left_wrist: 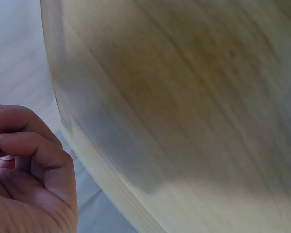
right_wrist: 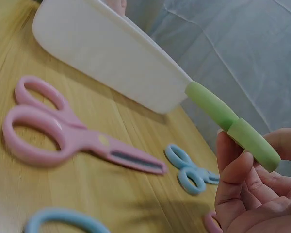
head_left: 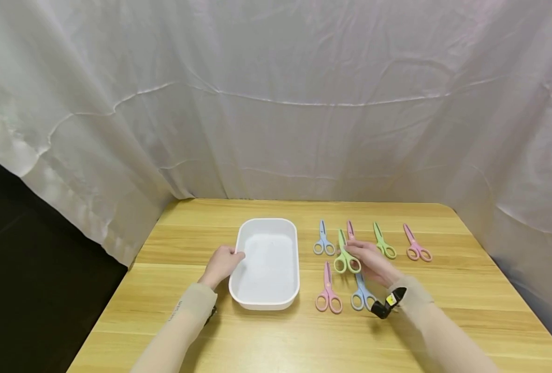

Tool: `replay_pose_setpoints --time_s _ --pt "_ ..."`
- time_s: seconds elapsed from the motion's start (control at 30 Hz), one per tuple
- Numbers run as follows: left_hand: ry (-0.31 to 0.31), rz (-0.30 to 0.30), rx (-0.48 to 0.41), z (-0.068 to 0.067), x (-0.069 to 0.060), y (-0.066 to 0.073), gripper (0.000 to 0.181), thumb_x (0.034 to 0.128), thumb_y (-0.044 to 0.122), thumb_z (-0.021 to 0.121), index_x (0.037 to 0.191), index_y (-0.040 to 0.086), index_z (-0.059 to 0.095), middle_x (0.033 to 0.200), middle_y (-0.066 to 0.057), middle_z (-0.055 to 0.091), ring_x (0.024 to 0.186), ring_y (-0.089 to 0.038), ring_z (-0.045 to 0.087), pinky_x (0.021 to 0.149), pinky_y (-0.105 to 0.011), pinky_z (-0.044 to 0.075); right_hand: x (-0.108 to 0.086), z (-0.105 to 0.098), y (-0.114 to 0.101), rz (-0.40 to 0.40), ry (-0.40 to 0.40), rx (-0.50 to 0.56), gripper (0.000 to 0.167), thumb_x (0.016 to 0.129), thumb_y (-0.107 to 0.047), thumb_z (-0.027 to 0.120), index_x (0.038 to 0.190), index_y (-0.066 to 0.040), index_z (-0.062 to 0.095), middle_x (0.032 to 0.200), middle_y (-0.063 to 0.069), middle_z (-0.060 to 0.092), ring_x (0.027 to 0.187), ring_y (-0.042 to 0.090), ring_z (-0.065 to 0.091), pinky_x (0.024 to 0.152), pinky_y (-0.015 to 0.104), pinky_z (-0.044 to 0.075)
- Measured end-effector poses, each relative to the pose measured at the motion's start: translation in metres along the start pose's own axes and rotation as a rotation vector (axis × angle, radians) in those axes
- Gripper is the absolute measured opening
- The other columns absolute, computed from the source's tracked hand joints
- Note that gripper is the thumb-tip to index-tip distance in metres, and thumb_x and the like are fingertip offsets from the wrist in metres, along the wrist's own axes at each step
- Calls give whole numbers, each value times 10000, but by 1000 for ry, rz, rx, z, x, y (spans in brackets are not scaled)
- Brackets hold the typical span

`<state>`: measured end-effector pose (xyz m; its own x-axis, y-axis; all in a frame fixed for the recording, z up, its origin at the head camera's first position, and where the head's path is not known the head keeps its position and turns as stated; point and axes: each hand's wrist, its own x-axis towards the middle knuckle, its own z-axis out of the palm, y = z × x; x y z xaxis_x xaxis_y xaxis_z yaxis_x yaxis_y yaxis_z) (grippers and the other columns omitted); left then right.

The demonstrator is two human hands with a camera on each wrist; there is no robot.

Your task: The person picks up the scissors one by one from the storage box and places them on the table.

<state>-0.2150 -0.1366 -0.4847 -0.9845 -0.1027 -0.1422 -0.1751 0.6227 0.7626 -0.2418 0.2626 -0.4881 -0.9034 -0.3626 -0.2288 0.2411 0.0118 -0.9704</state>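
My left hand grips the left rim of a white rectangular tub, thumb over the inside of its wall. In the left wrist view that hand shows curled fingers at the lower left. Green scissors are pinched by my right hand, raised above the table with blades pointing away from me. The right wrist view shows their green handles edge-on between thumb and fingers. Beneath and beside this hand lie pink scissors, blue scissors and partly hidden pink scissors.
Blue scissors lie between the tub and the right hand, toward the back. Farther right are green scissors and pink scissors. A pale curtain hangs behind the wooden table.
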Motion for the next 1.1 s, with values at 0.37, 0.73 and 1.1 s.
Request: replay_pose_setpoints --time_s 0.37,0.73,1.1 --pt "4 3 4 -1 1 0 326 933 255 586 983 -33 731 926 -143 718 778 -194 676 637 -278 598 -19 -37 -4 25 73 -56 486 1050 -220 509 1427 67 399 964 -97 619 758 -9 539 644 149 470" --pt "-1 4 2 -1 2 -2 352 932 258 581 1027 -47 729 958 -151 723 791 -190 679 641 -283 603 -40 -73 -7 30 122 -136 704 1042 -213 525 1518 173 179 1002 -154 686 848 -48 638 749 171 560" --pt "-6 -2 16 0 3 -3 320 936 261 579 942 -25 722 904 -130 704 771 -187 659 618 -264 578 -59 -108 -1 40 183 -284 552 1019 -221 580 1399 148 424 983 -118 588 754 -24 562 666 170 527"
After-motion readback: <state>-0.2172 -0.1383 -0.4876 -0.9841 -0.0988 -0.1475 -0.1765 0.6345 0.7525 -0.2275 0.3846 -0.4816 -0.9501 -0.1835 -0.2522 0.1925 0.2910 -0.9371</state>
